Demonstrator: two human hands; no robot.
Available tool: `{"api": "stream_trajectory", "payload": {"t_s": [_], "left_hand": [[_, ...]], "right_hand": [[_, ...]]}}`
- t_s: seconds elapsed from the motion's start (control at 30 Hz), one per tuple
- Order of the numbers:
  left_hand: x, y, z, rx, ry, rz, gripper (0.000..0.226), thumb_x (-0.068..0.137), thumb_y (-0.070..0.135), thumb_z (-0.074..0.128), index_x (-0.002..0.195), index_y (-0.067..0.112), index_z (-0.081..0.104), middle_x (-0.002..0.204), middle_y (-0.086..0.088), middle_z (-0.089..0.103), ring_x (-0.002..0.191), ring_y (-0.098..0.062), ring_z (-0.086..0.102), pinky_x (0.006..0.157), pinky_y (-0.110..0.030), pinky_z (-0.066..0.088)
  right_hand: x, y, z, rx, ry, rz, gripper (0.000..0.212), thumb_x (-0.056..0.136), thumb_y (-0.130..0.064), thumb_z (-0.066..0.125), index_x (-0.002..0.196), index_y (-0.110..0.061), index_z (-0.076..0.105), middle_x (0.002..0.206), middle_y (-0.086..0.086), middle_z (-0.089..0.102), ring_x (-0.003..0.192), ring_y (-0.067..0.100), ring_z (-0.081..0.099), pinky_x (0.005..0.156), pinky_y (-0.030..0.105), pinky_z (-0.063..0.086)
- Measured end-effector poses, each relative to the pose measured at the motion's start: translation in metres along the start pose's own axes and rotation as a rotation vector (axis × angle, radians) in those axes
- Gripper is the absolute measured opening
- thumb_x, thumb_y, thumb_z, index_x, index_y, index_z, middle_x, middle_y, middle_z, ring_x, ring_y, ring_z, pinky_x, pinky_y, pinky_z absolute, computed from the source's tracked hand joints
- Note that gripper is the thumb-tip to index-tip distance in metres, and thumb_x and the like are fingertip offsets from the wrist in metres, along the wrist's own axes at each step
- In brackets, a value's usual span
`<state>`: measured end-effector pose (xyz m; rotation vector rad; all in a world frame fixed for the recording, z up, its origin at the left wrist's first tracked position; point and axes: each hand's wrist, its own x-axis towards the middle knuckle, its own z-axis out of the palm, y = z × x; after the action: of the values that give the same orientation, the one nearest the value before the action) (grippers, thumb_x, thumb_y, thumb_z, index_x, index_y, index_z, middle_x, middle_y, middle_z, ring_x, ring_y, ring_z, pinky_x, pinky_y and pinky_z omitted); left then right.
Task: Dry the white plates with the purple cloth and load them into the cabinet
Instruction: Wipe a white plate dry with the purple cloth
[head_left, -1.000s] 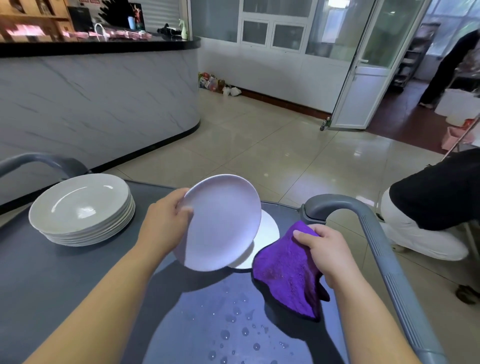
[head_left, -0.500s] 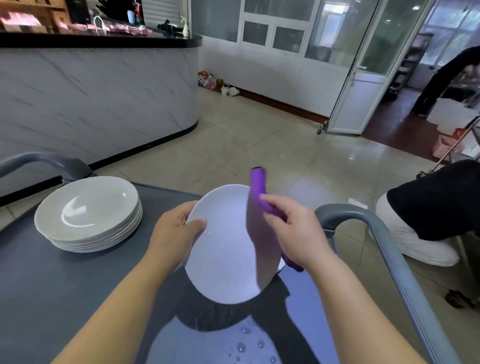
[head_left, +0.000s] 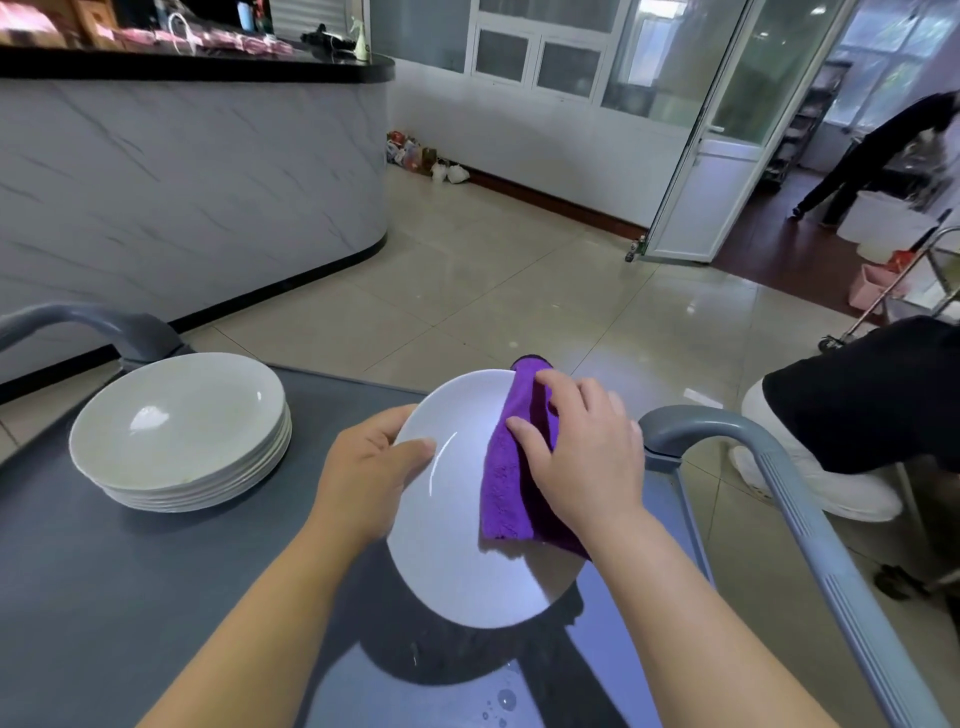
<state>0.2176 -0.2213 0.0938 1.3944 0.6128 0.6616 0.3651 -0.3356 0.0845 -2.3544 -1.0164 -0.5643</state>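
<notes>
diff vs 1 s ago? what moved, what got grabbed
The right hand lifted the purple cloth off the cart and now presses it onto the white plate, folded over its far rim. Unchanged: the left hand grips the plate's left edge; the plate stack sits at the cart's left.

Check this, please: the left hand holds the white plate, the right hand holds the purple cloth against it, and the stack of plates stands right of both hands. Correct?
Not quite. The head view shows the stack of plates left of both hands. The rest holds: the left hand holds the white plate, the right hand holds the purple cloth against it.
</notes>
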Motion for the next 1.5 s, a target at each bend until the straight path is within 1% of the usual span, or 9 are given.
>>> {"api": "stream_trajectory", "payload": {"t_s": [0.17,0.4,0.53,0.77,0.93,1.13,1.33,1.4,1.5], "left_hand": [[-0.002,-0.002,-0.007,0.006,-0.054,0.045,0.042,0.083,0.000,0.062,0.078,0.039,0.077,0.078,0.003,0.075,0.067,-0.012,0.069,0.057,-0.023,0.055],[0.001,-0.006,-0.010,-0.041,0.074,0.140,0.053,0.089,-0.004,0.055,0.079,0.044,0.076,0.081,0.009,0.074,0.075,-0.010,0.068,0.064,-0.026,0.055],[0.008,-0.004,-0.019,-0.103,0.191,0.167,0.040,0.090,-0.003,0.056,0.087,0.034,0.072,0.076,0.011,0.072,0.070,-0.008,0.067,0.063,-0.027,0.055],[0.018,-0.005,-0.040,-0.043,-0.123,0.005,0.018,0.078,0.019,0.070,0.095,0.022,0.069,0.081,0.003,0.073,0.073,-0.014,0.067,0.062,-0.023,0.054],[0.019,-0.012,-0.035,0.071,0.125,0.113,0.020,0.091,0.026,0.064,0.080,0.042,0.069,0.083,0.011,0.073,0.083,-0.017,0.070,0.074,-0.040,0.056],[0.010,-0.015,-0.026,-0.132,0.193,0.126,0.015,0.095,0.023,0.058,0.095,0.039,0.059,0.099,0.017,0.067,0.094,-0.002,0.064,0.077,-0.023,0.050],[0.019,-0.013,-0.059,-0.111,-0.096,0.055,0.025,0.068,0.041,0.072,0.091,0.032,0.070,0.096,0.000,0.073,0.089,-0.024,0.069,0.081,-0.048,0.055],[0.024,-0.005,-0.061,-0.020,-0.031,0.099,0.007,0.079,0.034,0.073,0.083,0.034,0.067,0.084,0.005,0.070,0.078,-0.017,0.066,0.078,-0.046,0.055],[0.026,0.002,-0.061,0.008,0.088,0.160,0.017,0.087,0.026,0.068,0.074,0.037,0.067,0.075,0.009,0.070,0.073,-0.014,0.067,0.074,-0.045,0.057]], "right_hand": [[0.011,-0.006,0.002,-0.027,-0.166,0.114,0.071,0.086,-0.067,0.022,0.134,-0.022,0.049,0.123,0.007,0.049,0.115,0.030,0.044,0.089,0.043,0.038],[0.003,-0.008,0.007,0.157,-0.167,0.409,0.057,0.093,-0.061,0.033,0.127,-0.016,0.045,0.121,0.007,0.057,0.107,0.035,0.055,0.084,0.042,0.042],[-0.016,-0.014,0.015,0.389,-0.188,0.637,0.051,0.093,-0.059,0.037,0.102,-0.009,0.041,0.093,0.008,0.058,0.092,0.035,0.057,0.074,0.040,0.043],[-0.004,-0.011,0.008,0.312,-0.183,0.504,0.056,0.088,-0.065,0.046,0.100,-0.010,0.046,0.089,0.005,0.063,0.087,0.031,0.057,0.071,0.040,0.044],[0.001,-0.024,-0.002,0.327,-0.025,0.463,0.048,0.088,-0.060,0.050,0.096,-0.013,0.044,0.085,0.003,0.061,0.082,0.027,0.054,0.071,0.039,0.043],[-0.028,-0.044,0.027,0.649,0.218,0.788,0.046,0.093,-0.055,0.047,0.083,-0.010,0.051,0.069,-0.003,0.055,0.064,0.016,0.051,0.058,0.028,0.035],[-0.012,-0.031,0.002,0.498,0.086,0.536,0.043,0.088,-0.054,0.055,0.087,-0.012,0.061,0.077,-0.005,0.062,0.074,0.013,0.057,0.058,0.013,0.037],[-0.006,-0.039,-0.006,0.403,0.020,0.428,0.041,0.086,-0.055,0.058,0.090,-0.014,0.063,0.080,-0.004,0.065,0.077,0.014,0.058,0.064,0.022,0.039],[-0.001,-0.052,-0.017,0.393,0.095,0.411,0.038,0.087,-0.052,0.060,0.090,-0.014,0.058,0.079,-0.001,0.065,0.077,0.018,0.057,0.067,0.031,0.037]]}}
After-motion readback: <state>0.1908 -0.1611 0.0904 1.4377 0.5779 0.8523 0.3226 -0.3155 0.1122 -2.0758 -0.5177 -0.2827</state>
